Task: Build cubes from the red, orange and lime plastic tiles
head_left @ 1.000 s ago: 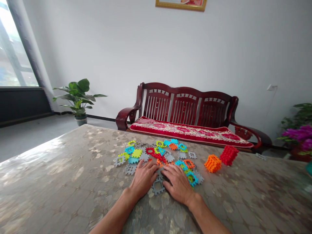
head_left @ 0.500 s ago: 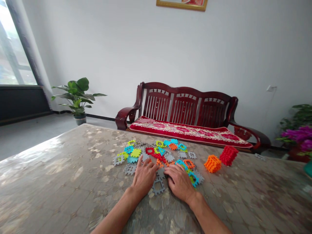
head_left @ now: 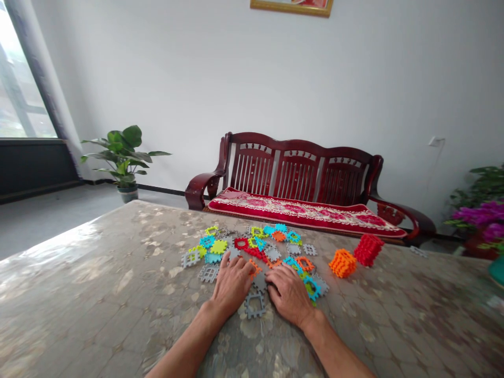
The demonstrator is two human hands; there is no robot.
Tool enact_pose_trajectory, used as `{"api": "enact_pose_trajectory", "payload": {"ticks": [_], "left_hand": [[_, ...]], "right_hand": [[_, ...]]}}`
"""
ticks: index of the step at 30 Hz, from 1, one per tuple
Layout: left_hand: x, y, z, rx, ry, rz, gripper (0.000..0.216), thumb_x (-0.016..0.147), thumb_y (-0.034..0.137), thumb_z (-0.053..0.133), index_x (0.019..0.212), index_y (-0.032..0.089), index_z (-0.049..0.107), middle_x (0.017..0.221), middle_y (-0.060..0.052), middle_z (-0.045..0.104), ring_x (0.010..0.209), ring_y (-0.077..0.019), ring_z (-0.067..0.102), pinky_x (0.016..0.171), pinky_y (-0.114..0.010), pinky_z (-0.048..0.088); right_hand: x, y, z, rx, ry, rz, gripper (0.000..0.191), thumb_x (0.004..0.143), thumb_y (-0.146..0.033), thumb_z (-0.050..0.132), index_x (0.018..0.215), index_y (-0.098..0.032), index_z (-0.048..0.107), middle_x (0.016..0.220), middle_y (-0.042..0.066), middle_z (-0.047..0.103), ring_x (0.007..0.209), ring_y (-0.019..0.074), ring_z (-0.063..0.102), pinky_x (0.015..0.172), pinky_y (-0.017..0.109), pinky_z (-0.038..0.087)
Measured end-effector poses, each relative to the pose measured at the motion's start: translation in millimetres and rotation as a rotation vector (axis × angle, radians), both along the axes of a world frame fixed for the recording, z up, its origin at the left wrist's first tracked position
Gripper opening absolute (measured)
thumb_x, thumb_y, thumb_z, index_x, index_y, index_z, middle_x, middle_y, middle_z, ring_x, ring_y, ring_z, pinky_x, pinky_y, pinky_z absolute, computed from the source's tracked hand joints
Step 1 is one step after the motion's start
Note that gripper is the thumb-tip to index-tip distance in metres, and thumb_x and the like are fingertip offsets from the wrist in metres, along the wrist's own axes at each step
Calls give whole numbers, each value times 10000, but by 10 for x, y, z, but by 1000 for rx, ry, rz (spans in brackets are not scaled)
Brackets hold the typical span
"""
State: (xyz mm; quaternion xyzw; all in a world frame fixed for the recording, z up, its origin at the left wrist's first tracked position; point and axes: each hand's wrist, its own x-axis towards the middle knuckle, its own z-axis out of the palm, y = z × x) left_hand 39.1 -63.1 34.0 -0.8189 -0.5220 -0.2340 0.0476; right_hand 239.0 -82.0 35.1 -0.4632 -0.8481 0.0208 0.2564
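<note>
My left hand (head_left: 233,279) lies palm down on the near side of a spread of flat, notched plastic building tiles, fingers apart. By its fingertips is an orange tile (head_left: 255,268); I cannot tell if it is gripped. My right hand (head_left: 290,291) rests opposite, fingers bent loosely over the tiles, their tips partly hidden. Between the hands lies a solid grey tile (head_left: 260,282), with a grey frame tile (head_left: 255,305) nearer to me. Close to my right hand are a blue frame tile (head_left: 312,288) and an orange frame tile (head_left: 305,264).
To the right stand an orange stack of tiles (head_left: 343,263) and a red stack (head_left: 369,250). More red, green, blue and grey tiles lie beyond the hands. A patterned cloth covers the table (head_left: 118,294). Behind it is a wooden bench (head_left: 297,173); a potted plant (head_left: 128,157) stands left.
Both hands stay nearly in place, their fingers shifting slightly among the tiles. The grey frame tile sits a little nearer to me. The view has shifted very slightly.
</note>
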Motion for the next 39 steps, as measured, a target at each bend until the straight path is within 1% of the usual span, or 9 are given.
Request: {"api": "enact_pose_trajectory", "payload": {"ticks": [2,6,10,16,21,24,29,33,39], "left_hand": [[-12,8,-11,-14,-29,-7,191,892,192,504,889,260,683,876,-13,682,944,-208,609,1143,-521,194],[-9,5,10,-58,-53,7,206,896,222,507,928,279,702,878,-10,706,939,-214,624,1137,-532,194],[-3,-3,47,-95,-117,12,216,889,246,528,1016,286,698,916,-15,737,970,-223,643,1136,-529,207],[-37,19,6,-117,-234,27,368,876,209,533,1219,319,610,940,19,759,1006,-206,663,1138,-512,217],[-40,16,17,-143,-191,25,270,882,249,545,1118,305,664,975,0,763,1029,-229,658,1135,-542,205],[-35,15,22,-139,-184,23,249,881,251,544,1089,295,675,969,-3,762,1017,-230,661,1135,-542,210],[-36,17,13,-131,-191,16,232,872,226,536,1039,294,682,974,-2,761,1016,-225,664,1137,-540,203],[-30,11,25,-131,-228,29,325,875,204,512,1158,299,640,988,0,768,1042,-218,664,1141,-529,200],[-36,35,3,-139,-317,71,413,925,289,482,1337,275,510,1117,-24,750,1125,-210,636,1150,-531,205]], "right_hand": [[-35,-23,20,-13,1,-52,222,834,-231,632,1052,-249,671,1083,43,702,1110,244,560,1041,422,367],[-111,-33,35,-33,-19,-119,484,797,-308,688,1271,-261,600,1169,74,675,1136,283,538,1007,441,393],[-135,-2,15,-51,9,-130,476,786,-244,661,1258,-236,604,1132,68,683,1111,268,547,984,404,419],[-101,15,-64,-78,58,-114,637,750,-84,552,1371,-217,504,1164,62,679,1105,219,578,1003,357,425],[-90,22,-88,-63,26,-171,659,774,-194,601,1419,-195,468,1354,94,589,1263,273,488,1092,423,362],[-93,25,-69,-71,4,-156,592,785,-226,616,1370,-209,526,1306,94,621,1249,272,494,1085,422,368],[-96,41,-53,-82,74,-138,588,736,-161,613,1320,-196,550,1193,92,667,1172,256,545,1030,404,424],[-73,64,-86,-71,194,-102,674,684,-86,583,1343,-210,510,1182,81,654,1145,241,570,1027,419,443],[-34,129,-236,-54,334,-13,835,682,1,471,1472,-241,352,1353,84,544,1264,209,512,1098,436,419]]}}
